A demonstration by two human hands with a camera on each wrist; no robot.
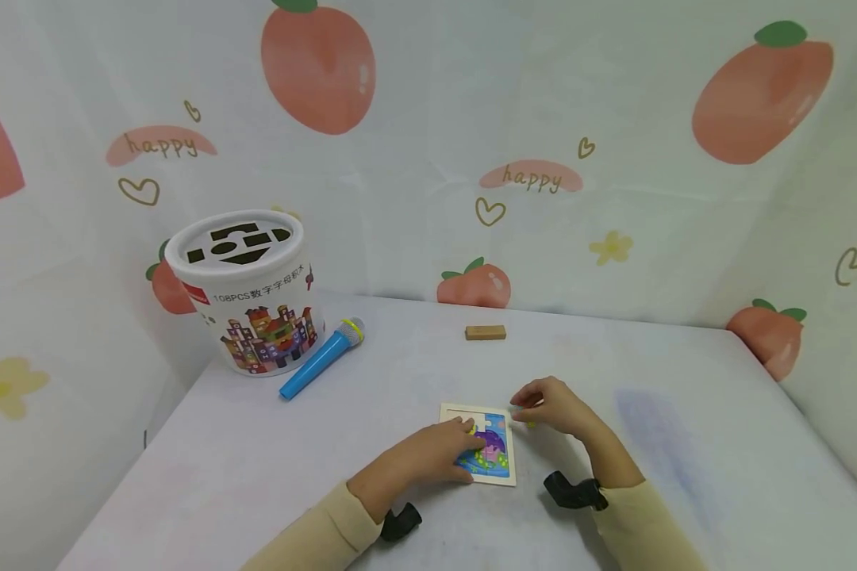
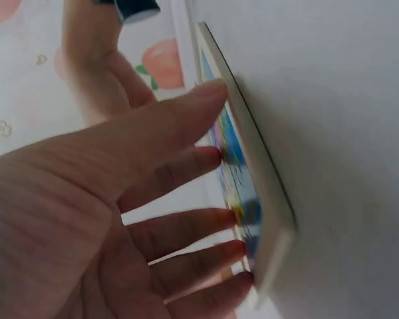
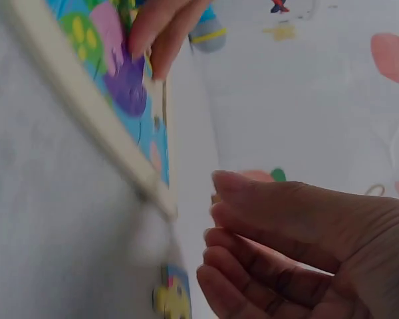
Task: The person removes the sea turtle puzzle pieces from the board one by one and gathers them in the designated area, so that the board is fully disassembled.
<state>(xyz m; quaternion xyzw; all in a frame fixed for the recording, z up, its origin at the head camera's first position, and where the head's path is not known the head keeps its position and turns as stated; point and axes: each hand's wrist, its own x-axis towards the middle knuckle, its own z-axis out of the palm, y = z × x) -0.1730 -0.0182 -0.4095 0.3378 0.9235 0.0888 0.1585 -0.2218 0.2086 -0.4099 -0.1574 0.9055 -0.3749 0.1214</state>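
Note:
A small framed jigsaw puzzle [image 1: 497,468] with a pale wooden border and a colourful picture lies on the table. My left hand [image 1: 436,452] rests over its left part, and in the left wrist view its fingertips [image 2: 229,216] touch the puzzle's face. Bare pale backing shows at the puzzle's upper left. Just beyond its upper right corner is my right hand [image 1: 553,408], with loosely bent fingers. A loose puzzle piece [image 3: 174,296], blue and yellow, lies on the table beside the frame, apart from the right fingertips; the hand partly hides it in the head view.
A white lidded bucket [image 1: 246,277] with shape holes stands at the back left. Against its foot lies a blue toy microphone [image 1: 321,361]. Farther back sits a small wooden block [image 1: 486,333]. A printed cloth [image 1: 414,159] hangs behind the table [image 1: 207,476].

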